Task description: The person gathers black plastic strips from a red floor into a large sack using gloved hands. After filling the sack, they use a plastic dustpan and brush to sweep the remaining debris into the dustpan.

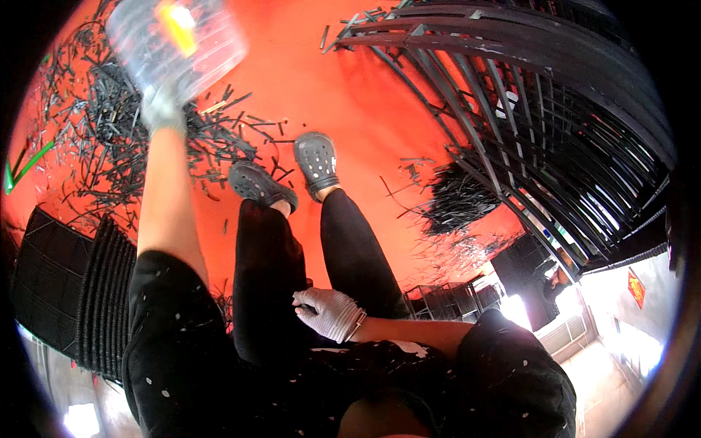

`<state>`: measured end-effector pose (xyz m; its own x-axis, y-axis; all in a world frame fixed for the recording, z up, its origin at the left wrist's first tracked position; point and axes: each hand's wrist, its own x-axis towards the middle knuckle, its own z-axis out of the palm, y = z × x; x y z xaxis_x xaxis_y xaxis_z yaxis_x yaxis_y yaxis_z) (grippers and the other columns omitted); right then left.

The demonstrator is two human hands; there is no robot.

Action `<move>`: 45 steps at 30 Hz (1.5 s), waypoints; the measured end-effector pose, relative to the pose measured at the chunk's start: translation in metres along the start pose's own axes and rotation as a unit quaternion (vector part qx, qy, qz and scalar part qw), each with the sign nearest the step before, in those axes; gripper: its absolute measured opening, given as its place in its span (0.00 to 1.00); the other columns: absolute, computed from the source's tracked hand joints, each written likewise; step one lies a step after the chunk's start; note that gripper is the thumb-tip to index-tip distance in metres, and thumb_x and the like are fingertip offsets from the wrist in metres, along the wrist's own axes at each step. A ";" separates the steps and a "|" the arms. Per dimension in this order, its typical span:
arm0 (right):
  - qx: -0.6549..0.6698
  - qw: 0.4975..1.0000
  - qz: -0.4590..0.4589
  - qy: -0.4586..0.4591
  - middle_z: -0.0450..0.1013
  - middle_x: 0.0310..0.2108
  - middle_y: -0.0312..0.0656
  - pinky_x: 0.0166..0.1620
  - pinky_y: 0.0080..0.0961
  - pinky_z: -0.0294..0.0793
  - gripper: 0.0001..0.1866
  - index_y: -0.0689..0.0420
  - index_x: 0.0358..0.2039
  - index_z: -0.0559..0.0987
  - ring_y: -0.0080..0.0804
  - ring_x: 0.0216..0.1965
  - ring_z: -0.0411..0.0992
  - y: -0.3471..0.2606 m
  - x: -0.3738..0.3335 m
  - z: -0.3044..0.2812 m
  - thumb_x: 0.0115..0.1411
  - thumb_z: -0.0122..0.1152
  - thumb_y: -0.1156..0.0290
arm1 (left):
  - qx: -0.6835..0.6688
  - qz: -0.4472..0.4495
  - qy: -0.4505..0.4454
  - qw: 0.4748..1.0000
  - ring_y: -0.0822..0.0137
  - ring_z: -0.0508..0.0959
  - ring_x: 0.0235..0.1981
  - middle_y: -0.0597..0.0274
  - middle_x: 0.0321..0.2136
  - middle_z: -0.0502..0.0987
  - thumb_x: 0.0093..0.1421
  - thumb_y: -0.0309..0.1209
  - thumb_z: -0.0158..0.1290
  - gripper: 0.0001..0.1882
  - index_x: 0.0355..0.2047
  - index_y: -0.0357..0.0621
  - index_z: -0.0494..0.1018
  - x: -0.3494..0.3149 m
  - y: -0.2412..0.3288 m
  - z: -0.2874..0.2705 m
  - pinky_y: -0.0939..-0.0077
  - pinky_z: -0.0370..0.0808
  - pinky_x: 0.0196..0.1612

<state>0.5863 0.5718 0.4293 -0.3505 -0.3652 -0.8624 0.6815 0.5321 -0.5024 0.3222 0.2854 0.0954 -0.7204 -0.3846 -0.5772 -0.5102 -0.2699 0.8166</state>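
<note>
My left arm is stretched out far to the left, and the gloved left hand (pixel 162 108) grips a big, clear, ribbed plastic container (pixel 215 47) with a yellow-orange patch on it. Blur hides some of the fingers and the container's full shape. Below the container lies a pile of thin black strips (pixel 113 109). My right hand (pixel 328 314), in a pale glove with a band at the wrist, rests by my lap near the thigh. Its fingers are curled in, and whether anything is inside them is hidden.
Black slatted racks (pixel 504 80) stand at the right on the red floor (pixel 292 73). A bundle of black strips (pixel 460 197) lies beside them. My feet in grey clogs (pixel 316 158) are near the loose strips. Stacked black ribbed panels (pixel 102 292) stand at the lower left.
</note>
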 end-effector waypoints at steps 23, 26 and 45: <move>-0.040 0.999 -0.010 0.003 0.78 0.31 0.45 0.35 0.38 0.77 0.09 0.56 0.35 0.77 0.45 0.32 0.77 0.004 0.000 0.025 0.59 0.61 0.64 | -0.252 -0.147 -0.219 0.931 0.64 0.76 0.19 0.59 0.23 0.77 0.54 0.35 0.62 0.19 0.45 0.44 0.74 0.084 -0.021 0.101 0.70 0.75 0.20; -0.021 1.000 0.005 -0.010 0.78 0.31 0.46 0.36 0.38 0.77 0.09 0.56 0.35 0.77 0.45 0.32 0.77 -0.004 0.006 0.020 0.59 0.60 0.64 | -0.194 -0.091 -0.036 0.976 0.66 0.66 0.15 0.66 0.18 0.64 0.66 0.35 0.38 0.10 0.30 0.46 0.65 0.034 0.023 0.082 0.74 0.66 0.18; 0.031 0.998 0.013 -0.053 0.80 0.38 0.42 0.43 0.37 0.78 0.16 0.56 0.46 0.76 0.42 0.39 0.79 0.003 -0.001 0.016 0.61 0.60 0.62 | 0.277 0.133 -0.239 0.921 0.63 0.81 0.32 0.56 0.34 0.79 0.58 0.23 0.60 0.13 0.43 0.34 0.71 0.010 0.041 0.221 0.71 0.79 0.36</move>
<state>0.5991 0.5618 0.4295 -0.2650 -0.4328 -0.8617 0.7295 0.4944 -0.4726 0.1906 0.4661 0.1227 -0.9115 0.0955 -0.4001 -0.3523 0.3206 0.8793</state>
